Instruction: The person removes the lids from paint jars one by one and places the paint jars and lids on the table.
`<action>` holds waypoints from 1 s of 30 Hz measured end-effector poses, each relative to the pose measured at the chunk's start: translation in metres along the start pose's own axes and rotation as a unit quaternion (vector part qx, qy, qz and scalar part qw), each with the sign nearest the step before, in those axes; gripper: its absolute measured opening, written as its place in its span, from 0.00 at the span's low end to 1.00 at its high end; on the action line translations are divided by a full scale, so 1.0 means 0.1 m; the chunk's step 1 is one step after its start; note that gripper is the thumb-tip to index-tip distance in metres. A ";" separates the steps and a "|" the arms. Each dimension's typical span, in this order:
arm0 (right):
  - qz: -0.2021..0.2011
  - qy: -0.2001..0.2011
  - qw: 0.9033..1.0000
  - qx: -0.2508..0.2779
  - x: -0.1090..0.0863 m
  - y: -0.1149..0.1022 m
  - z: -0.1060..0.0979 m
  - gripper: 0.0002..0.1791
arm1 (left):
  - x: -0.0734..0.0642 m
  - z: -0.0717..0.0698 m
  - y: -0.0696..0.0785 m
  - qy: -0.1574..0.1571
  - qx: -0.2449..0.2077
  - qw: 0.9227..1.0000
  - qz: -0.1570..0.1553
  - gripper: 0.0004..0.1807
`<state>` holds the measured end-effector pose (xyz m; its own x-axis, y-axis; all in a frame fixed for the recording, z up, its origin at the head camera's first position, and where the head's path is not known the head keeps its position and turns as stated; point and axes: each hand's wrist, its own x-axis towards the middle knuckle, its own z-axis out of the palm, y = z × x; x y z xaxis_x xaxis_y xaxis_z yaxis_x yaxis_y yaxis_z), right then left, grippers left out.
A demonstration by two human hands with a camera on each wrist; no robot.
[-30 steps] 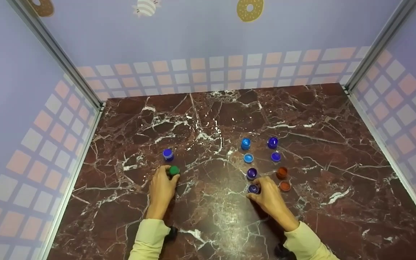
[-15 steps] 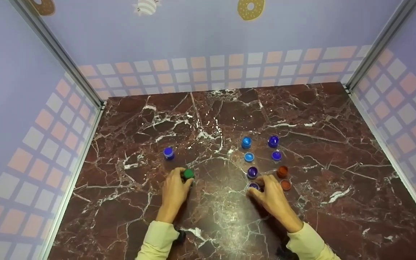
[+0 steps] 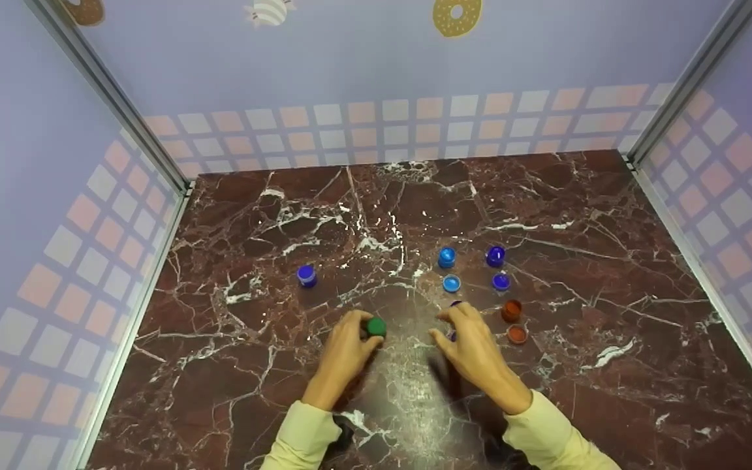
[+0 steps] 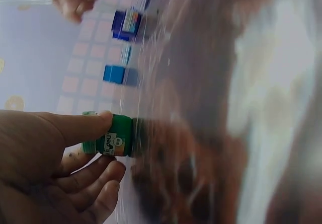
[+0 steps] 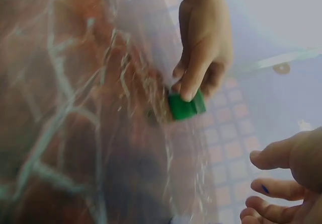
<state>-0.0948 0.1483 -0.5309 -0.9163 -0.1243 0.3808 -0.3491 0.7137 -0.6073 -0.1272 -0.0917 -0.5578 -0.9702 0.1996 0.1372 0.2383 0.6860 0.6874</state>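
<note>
My left hand (image 3: 343, 352) pinches a small green paint pot (image 4: 119, 136) between thumb and fingers, near the middle of the table. The pot has a green lid and a printed label, and stands low over the tabletop in the left wrist view. To its right is my right hand (image 3: 479, 349), with thumb and fingers apart and nothing between them. A blue smear marks one finger (image 5: 265, 189) in the right wrist view. Behind this hand, an open purple paint pot (image 3: 456, 303) and its lid are mostly hidden in the head view.
Open pots of light blue (image 3: 446, 258), dark blue (image 3: 495, 256) and orange-brown paint (image 3: 512, 311) stand at right. Their lids, light blue (image 3: 451, 283), dark blue (image 3: 501, 282) and orange-brown (image 3: 516, 334), lie in front. A lidded blue pot (image 3: 307, 276) stands at left. Patterned walls (image 3: 376, 78) enclose the table.
My left hand has carried the green pot rightward to the middle. My right hand has let go of the purple lid and shifted slightly left, its fingers spreading.
</note>
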 end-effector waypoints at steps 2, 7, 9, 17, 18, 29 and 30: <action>-0.014 -0.024 1.000 0.012 0.03 -0.06 0.03 0.14 | -0.02 0.04 0.03 -0.012 0.003 1.000 0.013 0.20; -0.048 -0.086 0.995 0.034 0.09 -0.16 0.14 0.14 | -0.06 0.11 0.08 -0.031 0.010 0.998 0.048 0.18; -0.063 -0.101 0.992 0.035 0.11 -0.19 0.19 0.14 | -0.07 0.12 0.10 -0.039 0.010 0.997 0.061 0.18; -0.073 -0.114 0.990 0.032 0.16 -0.22 0.34 0.13 | -0.11 0.15 0.12 -0.074 0.012 0.992 0.102 0.19; -0.070 -0.112 0.991 0.033 0.16 -0.22 0.36 0.13 | -0.11 0.16 0.12 -0.076 0.010 0.992 0.104 0.18; -0.050 -0.086 0.995 -0.020 0.15 -0.24 0.50 0.15 | -0.09 0.23 0.07 -0.068 0.002 0.991 0.114 0.16; -0.050 -0.087 0.995 -0.023 0.15 -0.25 0.52 0.15 | -0.09 0.23 0.07 -0.068 0.004 0.991 0.113 0.16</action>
<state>-0.1103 0.0932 -0.5459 -0.8991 -0.3103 0.3087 -0.4341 0.7224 -0.5382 -0.1155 -0.0724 -0.5704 -0.8778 0.4400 0.1893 0.4492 0.6188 0.6445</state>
